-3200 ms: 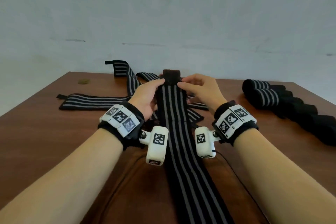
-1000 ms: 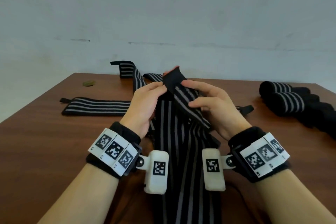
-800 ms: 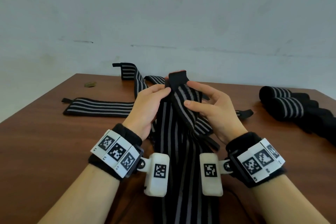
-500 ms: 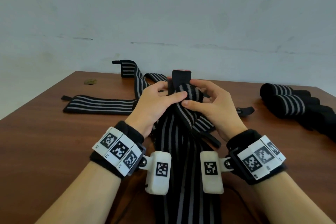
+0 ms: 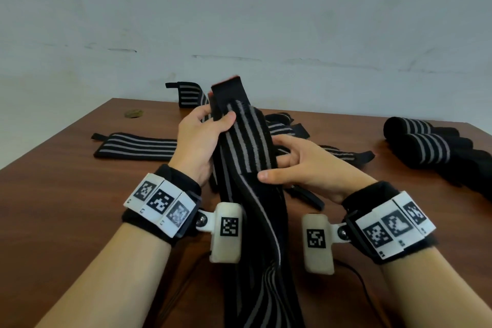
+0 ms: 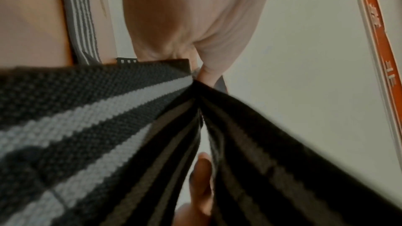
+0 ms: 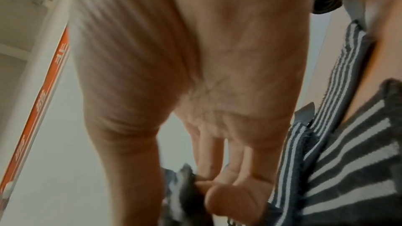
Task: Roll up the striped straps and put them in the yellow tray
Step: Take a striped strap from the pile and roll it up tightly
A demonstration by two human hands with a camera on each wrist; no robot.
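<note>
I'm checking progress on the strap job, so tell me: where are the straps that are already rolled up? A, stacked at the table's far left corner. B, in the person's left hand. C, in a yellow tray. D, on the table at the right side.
D: the rolled straps lie on the wooden table at the right; no yellow tray is in view.

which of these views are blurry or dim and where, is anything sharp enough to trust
Head view: evenly lit and mostly sharp; only the tip of the held strap smears, and the left hand and right hand read clearly. Left wrist view: dim, weave crisp on the near fold, the right side streaked with motion blur. Right wrist view: soft throughout, the palm filling the frame, fingers smeared.
</note>
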